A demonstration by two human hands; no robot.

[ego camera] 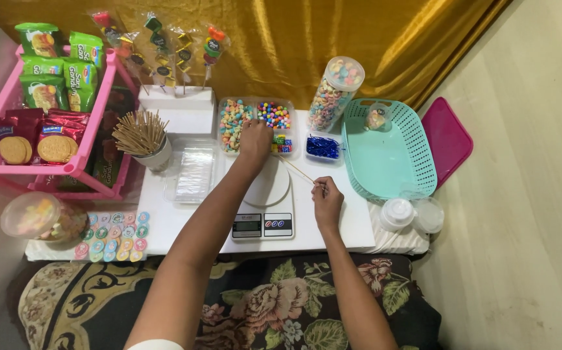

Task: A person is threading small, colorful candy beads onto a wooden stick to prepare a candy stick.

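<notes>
home candy-craft table (352, 227): sweets, skewers (140, 131), scale (265, 204)

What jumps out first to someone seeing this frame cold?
Probably the gold curtain across the back, then the candy: a clear tray of coloured beads and ring sweets at the centre rear of the white table, where the left hand reaches in. The right hand pinches a thin wooden skewer above a white kitchen scale; a pink rack of biscuit packs stands far left.
</notes>
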